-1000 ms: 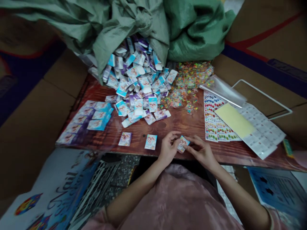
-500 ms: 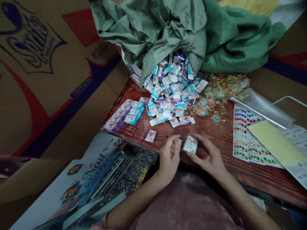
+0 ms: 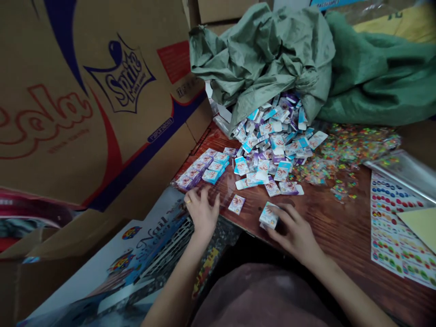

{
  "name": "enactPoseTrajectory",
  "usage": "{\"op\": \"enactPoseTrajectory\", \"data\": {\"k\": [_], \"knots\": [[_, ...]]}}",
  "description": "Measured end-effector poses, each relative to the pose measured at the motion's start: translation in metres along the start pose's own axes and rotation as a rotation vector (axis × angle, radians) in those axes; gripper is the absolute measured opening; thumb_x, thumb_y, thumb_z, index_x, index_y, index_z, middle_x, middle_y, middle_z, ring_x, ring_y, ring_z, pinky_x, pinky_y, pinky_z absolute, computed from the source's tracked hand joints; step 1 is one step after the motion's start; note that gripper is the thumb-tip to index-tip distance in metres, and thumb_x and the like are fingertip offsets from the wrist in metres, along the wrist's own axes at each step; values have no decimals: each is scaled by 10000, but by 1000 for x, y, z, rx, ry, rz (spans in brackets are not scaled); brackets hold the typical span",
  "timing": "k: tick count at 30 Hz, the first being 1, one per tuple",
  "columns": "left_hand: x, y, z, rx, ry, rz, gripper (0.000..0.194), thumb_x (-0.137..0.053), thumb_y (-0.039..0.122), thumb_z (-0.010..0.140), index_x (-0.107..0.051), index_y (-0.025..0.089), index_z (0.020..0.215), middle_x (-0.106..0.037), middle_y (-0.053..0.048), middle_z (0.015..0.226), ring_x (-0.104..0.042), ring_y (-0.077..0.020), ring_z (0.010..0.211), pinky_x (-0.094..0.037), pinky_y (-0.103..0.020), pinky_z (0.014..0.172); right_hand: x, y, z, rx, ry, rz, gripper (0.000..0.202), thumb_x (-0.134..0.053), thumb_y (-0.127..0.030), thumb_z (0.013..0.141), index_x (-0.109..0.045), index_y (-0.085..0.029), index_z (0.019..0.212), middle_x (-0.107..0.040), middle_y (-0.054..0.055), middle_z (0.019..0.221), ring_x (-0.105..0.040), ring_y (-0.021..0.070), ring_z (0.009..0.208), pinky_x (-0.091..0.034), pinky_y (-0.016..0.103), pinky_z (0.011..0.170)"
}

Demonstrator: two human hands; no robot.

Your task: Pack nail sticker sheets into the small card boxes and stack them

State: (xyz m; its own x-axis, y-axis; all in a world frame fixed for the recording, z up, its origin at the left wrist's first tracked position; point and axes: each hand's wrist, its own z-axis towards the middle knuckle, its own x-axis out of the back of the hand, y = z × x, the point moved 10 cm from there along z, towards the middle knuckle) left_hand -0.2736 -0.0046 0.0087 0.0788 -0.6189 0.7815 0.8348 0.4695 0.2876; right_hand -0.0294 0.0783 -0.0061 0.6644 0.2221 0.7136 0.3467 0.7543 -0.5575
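My left hand [image 3: 203, 211], fingers spread and curved, hovers by the table's front edge with nothing in it. Just beyond it stand rows of small printed boxes [image 3: 204, 169], purple-sided and blue-sided. My right hand [image 3: 295, 231] has its thumb and fingers around the right side of a small stack of white-and-blue boxes [image 3: 268, 215] near the table edge. Between my hands lies a single purple-edged small box [image 3: 236, 204]. Farther back, a heap of small boxes [image 3: 264, 147] spills from a grey-green sack [image 3: 265, 54].
Small clear packets with colourful contents [image 3: 340, 156] lie right of the heap. Sticker sheets [image 3: 388, 227], a yellow paper [image 3: 420, 227] and a clear plastic bag [image 3: 405, 172] are at the right. A large carton [image 3: 136, 131] walls the left side; a printed nail-sticker carton [image 3: 136, 259] sits below the edge.
My left hand has moved left, away from the stack, and its fingers have spread. My right hand stays at the stack of boxes. The view has turned left.
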Motion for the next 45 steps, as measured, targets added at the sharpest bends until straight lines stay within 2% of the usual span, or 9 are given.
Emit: {"op": "enactPoseTrajectory", "data": {"k": [4, 8, 12, 15, 19, 24, 38, 41, 45], "knots": [[-11, -23, 6, 133, -72, 185, 465, -578, 381, 806, -560, 156, 1213, -455, -179, 1088, -431, -355, 1063, -396, -476, 869, -5, -30, 50, 4, -20, 59, 377, -588, -338, 846, -549, -242, 1208, -569, 86, 1137, -602, 223, 1028, -510, 358, 884], [-14, -39, 7, 224, -101, 236, 442, -569, 300, 794, -546, 147, 1208, -461, -185, 1075, -461, -352, 1003, -423, -459, 800, -61, -54, 104, 56, -168, 43, 385, -599, -333, 830, -564, -189, 1185, -567, 101, 1102, -586, 233, 1003, -497, 362, 864], [-14, -50, 8, 216, -65, 181, 315, -543, 243, 802, -600, 151, 1098, -473, -175, 1050, -489, -330, 961, -433, -438, 775, -128, -47, 134, 52, -291, -98, 349, -629, -300, 813, -568, -138, 1116, -552, 134, 1075, -547, 273, 1034, -447, 416, 894], [-10, -58, 9, 200, -1, 130, 223, -532, 243, 819, -634, 156, 998, -474, -155, 1006, -507, -309, 941, -441, -426, 783, -152, -39, 141, 55, -340, -154, 429, -709, -308, 759, -532, -132, 1107, -524, 149, 1113, -519, 299, 1078, -423, 450, 912], [-4, -64, 8, 188, 69, 24, 196, -557, 281, 823, -640, 168, 960, -467, -121, 976, -528, -279, 929, -447, -406, 819, -156, -35, 141, 114, -426, -66, 540, -812, -280, 648, -506, -163, 1078, -489, 117, 1165, -526, 277, 1083, -450, 402, 877], [-1, -66, 2, 217, 110, -140, 129, -553, 276, 833, -605, 184, 908, -483, -75, 951, -555, -210, 860, -458, -318, 776, -158, -39, 141, 226, -516, 3, 366, -710, -144, 744, -497, -181, 1039, -527, 62, 1080, -577, 198, 950, -471, 308, 778], [2, -65, -2, 151, 156, -243, 76, -523, 223, 860, -532, 199, 789, -524, -24, 794, -542, -170, 763, -441, -283, 721, -196, -78, 160, 45, -490, -364, 293, -527, -324, 905, -491, -199, 1168, -496, 141, 1246, -571, 251, 1014, -491, 331, 775], [0, -65, -1, 171, 124, -240, 69, -522, 219, 855, -530, 199, 789, -527, -26, 798, -545, -172, 768, -441, -285, 723, -186, -75, 164, 27, -482, -356, 324, -510, -393, 910, -514, -195, 1167, -534, 134, 1198, -587, 256, 981, -492, 325, 731], [-1, -67, -2, 190, 96, -230, 51, -546, 244, 838, -527, 197, 832, -540, -35, 834, -557, -182, 795, -445, -290, 738, -143, -58, 165, 73, -484, -208, 238, -435, -304, 955, -590, -174, 1079, -603, 96, 1051, -610, 195, 890, -459, 292, 760]]}}
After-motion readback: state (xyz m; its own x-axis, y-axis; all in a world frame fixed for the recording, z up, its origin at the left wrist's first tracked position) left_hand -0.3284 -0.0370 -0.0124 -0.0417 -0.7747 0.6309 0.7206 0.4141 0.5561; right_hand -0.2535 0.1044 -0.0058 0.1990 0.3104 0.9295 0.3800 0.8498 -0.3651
